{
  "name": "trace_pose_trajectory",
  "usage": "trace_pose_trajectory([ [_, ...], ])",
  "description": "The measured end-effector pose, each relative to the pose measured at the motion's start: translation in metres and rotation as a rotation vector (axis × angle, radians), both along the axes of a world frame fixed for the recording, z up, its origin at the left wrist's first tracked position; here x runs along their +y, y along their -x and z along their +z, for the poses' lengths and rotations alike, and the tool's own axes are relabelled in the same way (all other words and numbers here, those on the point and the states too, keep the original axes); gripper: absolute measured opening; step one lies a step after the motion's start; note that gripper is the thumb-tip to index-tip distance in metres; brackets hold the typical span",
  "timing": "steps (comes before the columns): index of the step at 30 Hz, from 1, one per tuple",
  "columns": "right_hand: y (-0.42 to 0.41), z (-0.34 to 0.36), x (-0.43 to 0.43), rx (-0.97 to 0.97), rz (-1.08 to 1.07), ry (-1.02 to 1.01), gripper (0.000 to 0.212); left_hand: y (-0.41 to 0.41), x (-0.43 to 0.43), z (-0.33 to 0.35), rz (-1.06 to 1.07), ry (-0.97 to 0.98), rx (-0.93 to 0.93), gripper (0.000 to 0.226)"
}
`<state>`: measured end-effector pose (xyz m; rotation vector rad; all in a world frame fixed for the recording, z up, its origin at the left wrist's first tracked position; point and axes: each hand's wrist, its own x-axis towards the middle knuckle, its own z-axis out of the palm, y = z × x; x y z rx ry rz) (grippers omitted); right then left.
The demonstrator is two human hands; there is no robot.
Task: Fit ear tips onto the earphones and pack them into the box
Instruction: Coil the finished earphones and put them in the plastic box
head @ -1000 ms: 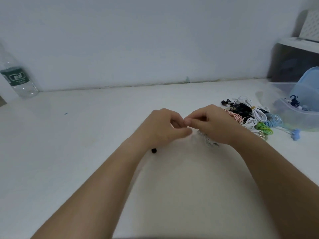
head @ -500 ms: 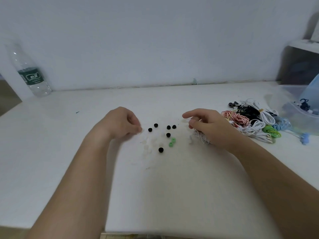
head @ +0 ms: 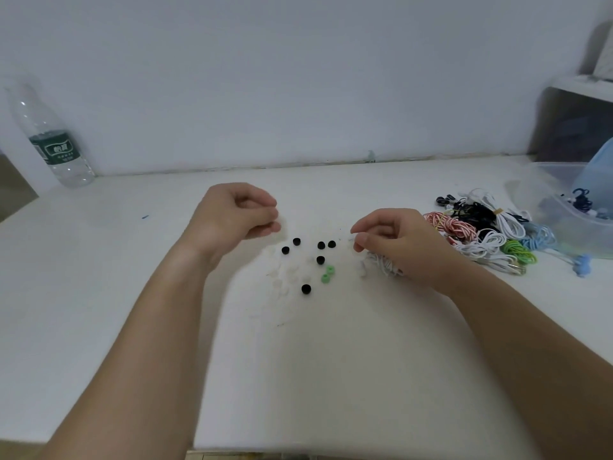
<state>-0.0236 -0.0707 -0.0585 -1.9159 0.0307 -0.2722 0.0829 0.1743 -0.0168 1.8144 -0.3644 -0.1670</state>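
Bare forearms — no sleeves

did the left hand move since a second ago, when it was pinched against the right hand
Yes. The left hand has pulled away leftward from the right hand, uncovering the black ear tips on the table between them.

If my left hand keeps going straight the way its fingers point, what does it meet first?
The left hand points right, toward the right hand. The black ear tips lie just below that line, so probably the right hand's fingertips come first, though height above the table is unclear.
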Motion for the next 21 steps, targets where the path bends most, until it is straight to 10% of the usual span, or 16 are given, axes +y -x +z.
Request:
trace_pose_trajectory([
  [21, 0.003, 0.007, -0.002, -0.002, 0.035, -0.206, 0.011, 0.031, -0.051, -0.020, -0.278, 0.316, 0.333, 0.018],
])
